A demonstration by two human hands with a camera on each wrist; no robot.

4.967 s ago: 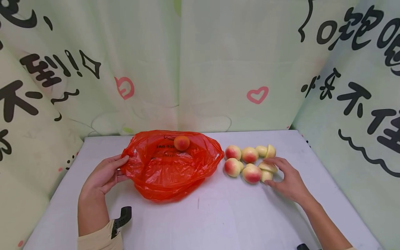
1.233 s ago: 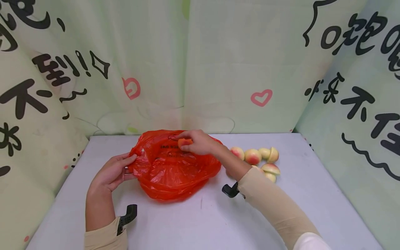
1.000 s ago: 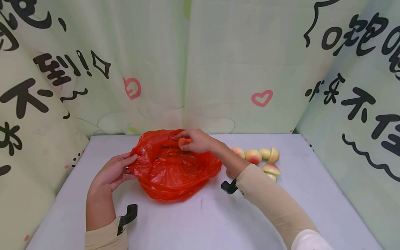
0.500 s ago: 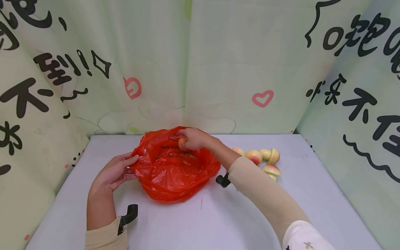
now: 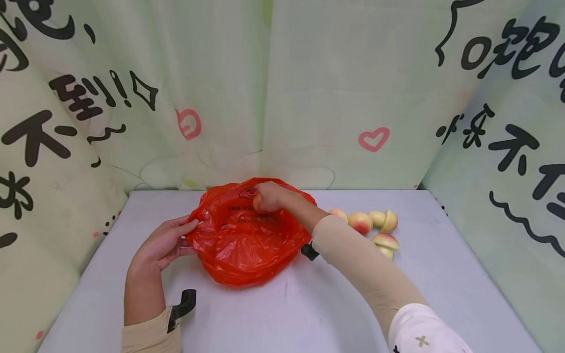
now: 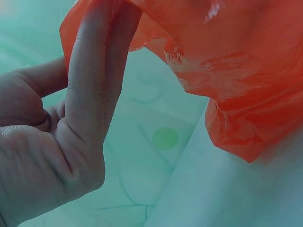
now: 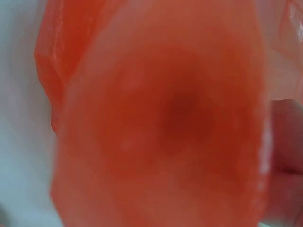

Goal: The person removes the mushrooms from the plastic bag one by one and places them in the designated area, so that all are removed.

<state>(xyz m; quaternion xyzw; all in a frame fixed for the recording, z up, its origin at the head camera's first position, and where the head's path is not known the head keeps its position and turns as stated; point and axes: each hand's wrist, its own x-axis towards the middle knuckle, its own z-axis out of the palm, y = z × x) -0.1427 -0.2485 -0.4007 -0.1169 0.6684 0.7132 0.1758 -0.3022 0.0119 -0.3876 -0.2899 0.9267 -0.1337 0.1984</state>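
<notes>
A red plastic bag lies on the table, its mouth spread towards me. My left hand pinches its left edge; in the left wrist view, the bag hangs from the fingertips of that hand. My right hand reaches into the back of the mouth, its fingers around a round orange-red piece, mostly hidden. Red film fills the right wrist view, with part of the hand at its right edge. Right of the bag stand several mushroom-shaped pieces with red-blushed caps.
The white table ends at a pale printed curtain behind and at both sides. My right forearm crosses in front of the bag and hides some of the mushroom-shaped pieces.
From beside the mushroom-shaped pieces, my right hand has moved left into the bag, taken hold of the round piece and gone slightly deeper. The left hand keeps its pinch.
</notes>
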